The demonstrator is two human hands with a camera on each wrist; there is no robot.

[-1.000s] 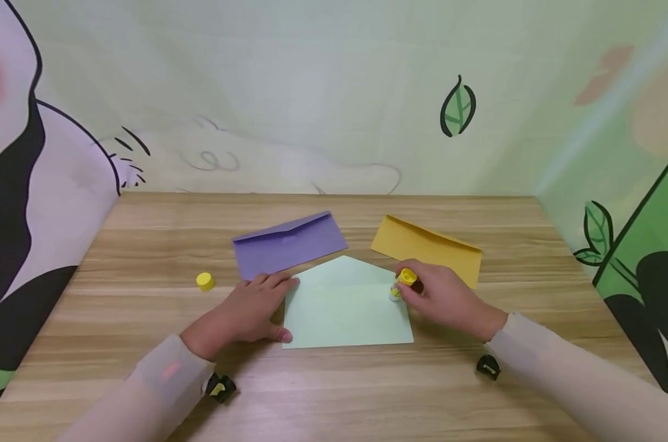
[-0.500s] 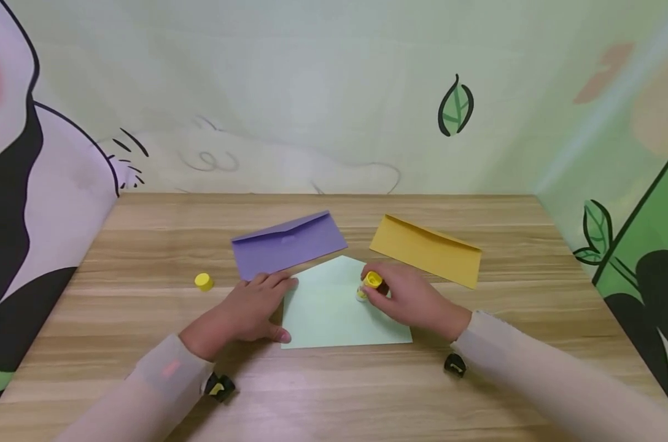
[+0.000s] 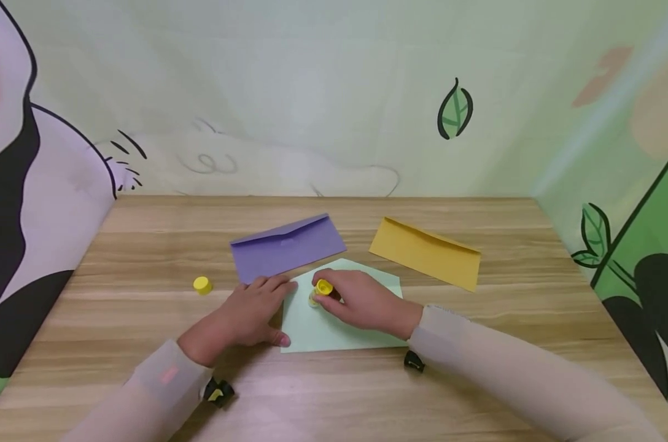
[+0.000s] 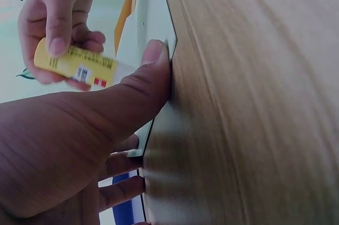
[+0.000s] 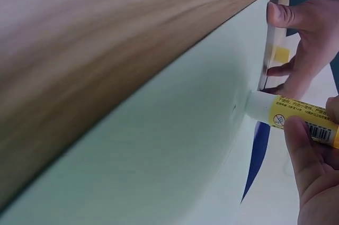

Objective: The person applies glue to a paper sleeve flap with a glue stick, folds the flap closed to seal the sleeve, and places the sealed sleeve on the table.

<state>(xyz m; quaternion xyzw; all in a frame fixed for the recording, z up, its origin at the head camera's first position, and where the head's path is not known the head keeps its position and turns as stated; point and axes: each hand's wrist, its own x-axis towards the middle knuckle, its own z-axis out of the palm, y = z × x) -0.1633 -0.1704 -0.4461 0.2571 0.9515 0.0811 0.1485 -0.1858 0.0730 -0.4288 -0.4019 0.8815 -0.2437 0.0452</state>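
A pale green envelope (image 3: 334, 331) lies on the table, its pointed flap spread away from me. My left hand (image 3: 253, 313) rests along its left edge, fingers spread, thumb pressing the near left corner. A yellow glue stick (image 5: 302, 118) is gripped between the thumb and fingers of my right hand (image 3: 367, 301). In the right wrist view its white end touches the green paper. From the left wrist side, the glue stick's yellow label (image 4: 79, 65) shows, while my left thumb (image 4: 151, 58) hides its tip.
A purple envelope (image 3: 290, 245) lies behind my left hand, and an orange-yellow envelope (image 3: 428, 255) lies at the back right. The yellow cap (image 3: 202, 285) sits on the wooden table (image 3: 146, 245) left of my left hand. A printed cloth wall (image 3: 312, 92) stands behind.
My right hand has slid the glue stick leftward across the green envelope, from its right edge to near its left side. The left hand has stayed in place.
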